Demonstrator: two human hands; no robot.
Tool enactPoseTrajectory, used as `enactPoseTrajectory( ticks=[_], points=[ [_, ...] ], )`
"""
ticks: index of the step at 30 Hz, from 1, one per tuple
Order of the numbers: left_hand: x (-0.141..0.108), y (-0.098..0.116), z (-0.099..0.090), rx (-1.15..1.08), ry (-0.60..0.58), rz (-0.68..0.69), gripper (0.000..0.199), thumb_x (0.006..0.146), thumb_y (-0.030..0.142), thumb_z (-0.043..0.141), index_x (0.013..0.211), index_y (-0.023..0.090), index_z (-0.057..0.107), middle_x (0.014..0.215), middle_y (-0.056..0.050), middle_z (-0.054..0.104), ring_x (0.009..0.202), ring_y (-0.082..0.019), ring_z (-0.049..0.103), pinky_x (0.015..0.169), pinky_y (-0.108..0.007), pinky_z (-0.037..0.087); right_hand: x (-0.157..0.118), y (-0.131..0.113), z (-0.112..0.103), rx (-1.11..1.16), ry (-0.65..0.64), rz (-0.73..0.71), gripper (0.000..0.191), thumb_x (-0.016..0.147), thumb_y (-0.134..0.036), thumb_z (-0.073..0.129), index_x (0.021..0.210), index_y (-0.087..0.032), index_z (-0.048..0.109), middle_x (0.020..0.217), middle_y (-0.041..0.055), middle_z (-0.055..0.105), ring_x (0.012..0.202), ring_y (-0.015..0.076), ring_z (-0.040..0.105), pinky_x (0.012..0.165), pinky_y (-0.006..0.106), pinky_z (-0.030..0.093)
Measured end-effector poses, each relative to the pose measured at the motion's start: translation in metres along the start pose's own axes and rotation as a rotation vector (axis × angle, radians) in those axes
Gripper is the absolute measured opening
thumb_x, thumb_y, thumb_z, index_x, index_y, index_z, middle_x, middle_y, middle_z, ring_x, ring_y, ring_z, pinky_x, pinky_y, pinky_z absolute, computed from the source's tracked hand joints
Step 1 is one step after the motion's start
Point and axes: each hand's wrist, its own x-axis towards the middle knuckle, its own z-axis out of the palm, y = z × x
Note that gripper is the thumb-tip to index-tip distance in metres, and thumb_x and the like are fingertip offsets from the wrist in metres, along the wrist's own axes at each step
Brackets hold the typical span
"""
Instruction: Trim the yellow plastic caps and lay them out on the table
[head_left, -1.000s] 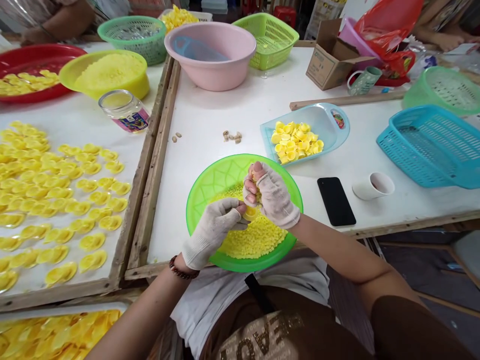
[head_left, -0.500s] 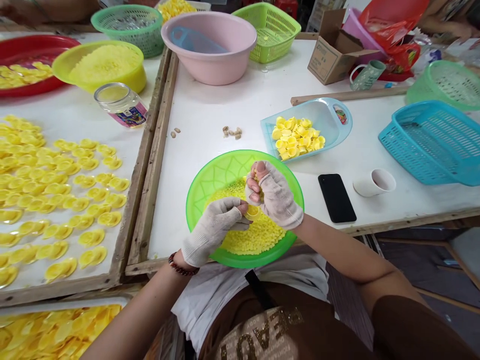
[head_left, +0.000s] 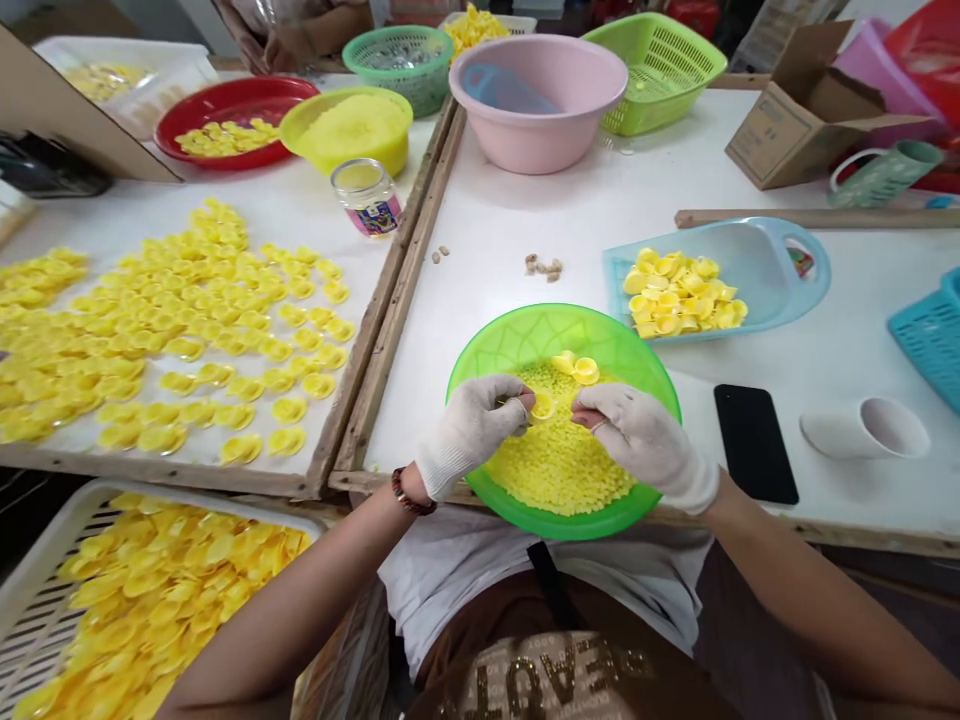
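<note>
In white fingerless gloves, both hands are over a green bowl (head_left: 491,345) of small yellow pellets (head_left: 570,475). My left hand (head_left: 480,430) is closed at the bowl's left side, pinching a small round yellow plastic cup (head_left: 542,407) by its edge. My right hand (head_left: 649,440) is to the right of that cup, apart from it, with thumb and fingertips pressed together; whatever they may hold is too small to make out. Two loose yellow cups (head_left: 585,371) rest on the pellets behind the hands. A blue scoop (head_left: 772,265) with many similar cups lies behind the bowl, to the right.
A phone (head_left: 756,443) and a tipped paper cup (head_left: 862,430) lie at right. Rows of yellow pieces (head_left: 180,320) cover the left table, beyond a wooden edge strip (head_left: 390,330). A pink basin (head_left: 536,120) stands behind. Another person's hands (head_left: 281,48) show at the far left.
The view has swung left, shifting everything rightward in the picture. My right hand has lowered and parted from my left, its fingers now pinched. Two loose cups now show on the pellets.
</note>
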Motion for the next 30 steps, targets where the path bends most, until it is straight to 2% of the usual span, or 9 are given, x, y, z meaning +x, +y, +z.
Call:
enactPoseTrajectory(
  ticks=[2, 6, 12, 14, 16, 19, 24, 27, 30],
  points=[
    [0.001, -0.002, 0.003, 0.001, -0.012, -0.021, 0.021, 0.086, 0.033, 0.068, 0.094, 0.014, 0.071, 0.080, -0.005, 0.071, 0.066, -0.015, 0.069, 0.063, -0.025, 0.058, 0.007, -0.009, 0.000, 0.039, 0.043, -0.042, 0.018, 0.103, -0.029, 0.050, 0.100, -0.021, 0.066, 0.092, 0.0069, 0.074, 0.085, 0.0215, 0.068, 0.082, 0.037, 0.054],
    [0.001, 0.000, 0.007, -0.069, -0.038, -0.080, 0.036, 0.084, 0.035, 0.071, 0.112, 0.013, 0.067, 0.092, -0.007, 0.073, 0.067, -0.016, 0.070, 0.065, -0.029, 0.062, 0.017, -0.020, -0.003, 0.040, 0.000, -0.016, 0.023, 0.104, -0.034, 0.050, 0.106, -0.022, 0.069, 0.092, 0.0084, 0.074, 0.086, 0.0236, 0.068, 0.085, 0.040, 0.056],
    [-0.007, 0.006, -0.001, -0.100, -0.002, -0.038, 0.022, 0.084, 0.036, 0.071, 0.089, 0.014, 0.069, 0.082, -0.004, 0.069, 0.073, -0.017, 0.071, 0.071, -0.029, 0.063, 0.007, -0.017, -0.010, 0.139, 0.102, 0.072, 0.009, 0.100, -0.030, 0.059, 0.102, -0.024, 0.064, 0.087, 0.0028, 0.073, 0.077, 0.0184, 0.070, 0.075, 0.033, 0.056],
    [-0.010, 0.009, -0.012, -0.078, 0.046, -0.007, 0.021, 0.085, 0.035, 0.070, 0.088, 0.015, 0.069, 0.081, -0.004, 0.069, 0.072, -0.017, 0.071, 0.068, -0.028, 0.061, 0.002, -0.012, -0.008, 0.079, 0.053, 0.063, 0.009, 0.101, -0.027, 0.056, 0.101, -0.024, 0.065, 0.091, 0.0041, 0.075, 0.080, 0.0198, 0.071, 0.076, 0.034, 0.056],
    [-0.014, 0.013, -0.034, 0.010, 0.144, 0.043, 0.021, 0.086, 0.035, 0.067, 0.090, 0.014, 0.069, 0.081, -0.005, 0.070, 0.072, -0.017, 0.071, 0.067, -0.027, 0.059, -0.003, -0.005, -0.004, -0.023, -0.079, 0.031, 0.014, 0.101, -0.024, 0.052, 0.102, -0.023, 0.066, 0.097, 0.0064, 0.075, 0.086, 0.0224, 0.071, 0.078, 0.036, 0.056],
    [-0.023, 0.017, -0.088, 0.302, 0.404, 0.103, 0.021, 0.088, 0.033, 0.063, 0.090, 0.014, 0.071, 0.078, -0.005, 0.071, 0.073, -0.018, 0.068, 0.068, -0.028, 0.055, -0.010, 0.008, 0.004, -0.164, -0.231, -0.032, 0.016, 0.100, -0.021, 0.051, 0.103, -0.022, 0.067, 0.104, 0.0091, 0.074, 0.093, 0.0263, 0.070, 0.080, 0.041, 0.056],
    [-0.025, 0.006, -0.198, 0.675, 0.825, 0.027, 0.022, 0.083, 0.030, 0.059, 0.082, 0.013, 0.072, 0.070, -0.004, 0.067, 0.070, -0.018, 0.060, 0.068, -0.029, 0.046, -0.014, 0.016, 0.011, -0.214, -0.233, -0.062, 0.019, 0.100, -0.021, 0.051, 0.108, -0.020, 0.069, 0.113, 0.0119, 0.073, 0.104, 0.0289, 0.070, 0.086, 0.043, 0.056],
    [0.000, -0.005, -0.239, 0.805, 0.885, -0.053, 0.021, 0.082, 0.029, 0.058, 0.076, 0.014, 0.072, 0.066, -0.004, 0.064, 0.071, -0.019, 0.058, 0.069, -0.029, 0.043, -0.013, 0.011, 0.014, -0.210, -0.241, -0.045, 0.021, 0.100, -0.022, 0.051, 0.109, -0.019, 0.069, 0.111, 0.0116, 0.073, 0.102, 0.0284, 0.070, 0.086, 0.044, 0.057],
    [0.041, -0.015, -0.253, 0.927, 0.830, -0.096, 0.019, 0.082, 0.027, 0.060, 0.076, 0.014, 0.073, 0.075, -0.005, 0.067, 0.081, -0.020, 0.059, 0.076, -0.030, 0.043, -0.013, 0.005, 0.018, -0.208, -0.247, -0.036, 0.022, 0.101, -0.021, 0.050, 0.108, -0.019, 0.070, 0.107, 0.0108, 0.073, 0.099, 0.0272, 0.071, 0.085, 0.044, 0.058]
  ],
)
